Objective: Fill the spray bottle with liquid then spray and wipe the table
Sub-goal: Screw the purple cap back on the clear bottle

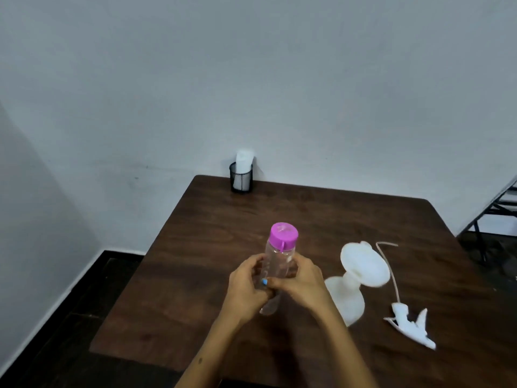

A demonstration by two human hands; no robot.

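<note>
A mesh cup (241, 177) was seen by the wall. The clear bottle (277, 264), pink cap (283, 234) on, was gripped above the table (321, 214) by the left hand (247, 289) and right hand (300, 281), fingers wrapped round. Rightward, the funnelled spray bottle (349, 292) stood, its trigger head (408, 323) laid flat.

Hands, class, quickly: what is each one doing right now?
Left hand: closed around the clear bottle with the pink cap.
Right hand: closed around that same bottle.

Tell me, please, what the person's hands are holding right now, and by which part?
Both the left hand and the right hand grip the clear bottle around its lower body; its pink cap is untouched.
</note>
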